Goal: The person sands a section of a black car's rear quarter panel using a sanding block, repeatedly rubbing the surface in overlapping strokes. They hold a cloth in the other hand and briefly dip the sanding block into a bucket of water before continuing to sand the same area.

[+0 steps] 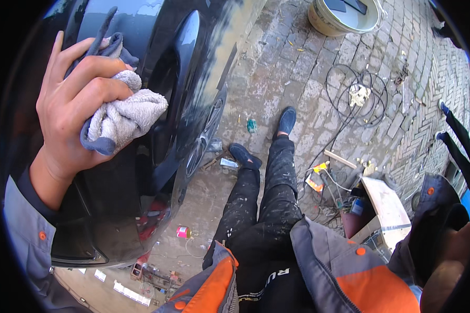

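Observation:
My left hand (70,112) is closed around a crumpled grey towel (130,115) with dark blue edging. It is over the side of a dark car (115,208), left of the door handle (188,39); whether the towel touches the paint I cannot tell. Past the handle, the car's panel has a sanded beige patch (212,68). At the lower right rim, close to the camera, is my right hand (449,279), blurred and partly cut off, with its fingers not distinguishable. The grey cuff with an orange button (431,191) is beside it.
A beige bucket (326,23) holding liquid and dark flat pieces stands on the brick paving. A black hose (384,104) lies coiled there. At right are a wooden box (386,208) and scattered litter; another person's legs (459,141) show at the far right.

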A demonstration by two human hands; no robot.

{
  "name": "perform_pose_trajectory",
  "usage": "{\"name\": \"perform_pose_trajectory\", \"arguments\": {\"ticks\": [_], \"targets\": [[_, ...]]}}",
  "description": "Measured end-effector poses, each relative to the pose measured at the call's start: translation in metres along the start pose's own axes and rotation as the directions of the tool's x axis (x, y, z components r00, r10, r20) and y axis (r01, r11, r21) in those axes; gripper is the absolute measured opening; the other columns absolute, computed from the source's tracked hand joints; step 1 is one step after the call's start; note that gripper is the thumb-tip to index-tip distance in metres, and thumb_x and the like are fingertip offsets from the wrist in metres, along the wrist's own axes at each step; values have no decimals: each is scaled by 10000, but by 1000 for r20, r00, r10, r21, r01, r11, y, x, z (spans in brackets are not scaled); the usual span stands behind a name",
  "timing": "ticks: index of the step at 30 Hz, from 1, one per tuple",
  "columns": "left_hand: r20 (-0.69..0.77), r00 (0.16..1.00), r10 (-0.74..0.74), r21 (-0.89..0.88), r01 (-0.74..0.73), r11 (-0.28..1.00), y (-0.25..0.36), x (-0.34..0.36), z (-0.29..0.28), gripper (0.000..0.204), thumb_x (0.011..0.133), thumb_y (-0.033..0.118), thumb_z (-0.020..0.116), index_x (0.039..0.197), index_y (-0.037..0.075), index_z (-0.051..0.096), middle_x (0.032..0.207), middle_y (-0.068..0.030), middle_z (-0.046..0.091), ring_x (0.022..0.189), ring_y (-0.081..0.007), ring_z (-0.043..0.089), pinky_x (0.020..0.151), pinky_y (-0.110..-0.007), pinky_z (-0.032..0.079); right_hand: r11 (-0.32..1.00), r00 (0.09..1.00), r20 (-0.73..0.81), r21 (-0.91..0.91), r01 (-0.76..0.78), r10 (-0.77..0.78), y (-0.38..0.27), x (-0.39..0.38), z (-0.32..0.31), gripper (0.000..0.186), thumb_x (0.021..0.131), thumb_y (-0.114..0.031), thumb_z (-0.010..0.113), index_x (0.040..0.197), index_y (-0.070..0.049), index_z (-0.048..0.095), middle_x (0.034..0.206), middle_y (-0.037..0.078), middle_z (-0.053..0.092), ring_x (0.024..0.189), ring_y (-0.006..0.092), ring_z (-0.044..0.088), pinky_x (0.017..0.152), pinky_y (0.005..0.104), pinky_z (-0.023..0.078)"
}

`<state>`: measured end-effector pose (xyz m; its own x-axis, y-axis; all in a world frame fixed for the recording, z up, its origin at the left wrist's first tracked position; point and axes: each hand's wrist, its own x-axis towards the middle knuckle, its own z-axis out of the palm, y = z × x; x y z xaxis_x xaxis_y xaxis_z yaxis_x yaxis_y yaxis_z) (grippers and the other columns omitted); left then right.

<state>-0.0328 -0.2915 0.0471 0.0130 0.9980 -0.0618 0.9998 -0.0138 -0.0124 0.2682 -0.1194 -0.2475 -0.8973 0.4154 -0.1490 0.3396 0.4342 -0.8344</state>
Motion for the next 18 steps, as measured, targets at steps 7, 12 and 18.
{"name": "perform_pose_trajectory", "arguments": {"ticks": [7,12,18], "targets": [[5,1000,-27,-7,27,1000,4,4,-4,287,722,339,939,857,173,748,997,-23,773,1145,-374,703,1217,-683,359,999,999,5,27,34,-34,7,11,22,593,1025,-199,680,1562,-2,524,1571,206,577,1474,318,544,1215,478,428],[12,999,-30,-10,30,999,3,5,-1,289,712,314,949,842,163,740,975,-31,775,1142,-375,702,1210,-678,372,991,987,-96,-36,126,-129,-71,51,-87,591,1034,-204,669,1567,-1,516,1576,208,571,1476,316,541,1212,476,430],[65,992,-104,-25,106,994,1,0,-1,304,654,216,975,837,210,734,987,6,775,1184,-377,696,1194,-747,363,950,902,-307,-17,312,-302,-125,38,-191,589,1044,-210,656,1573,0,506,1582,210,564,1479,314,538,1210,474,433]]}}
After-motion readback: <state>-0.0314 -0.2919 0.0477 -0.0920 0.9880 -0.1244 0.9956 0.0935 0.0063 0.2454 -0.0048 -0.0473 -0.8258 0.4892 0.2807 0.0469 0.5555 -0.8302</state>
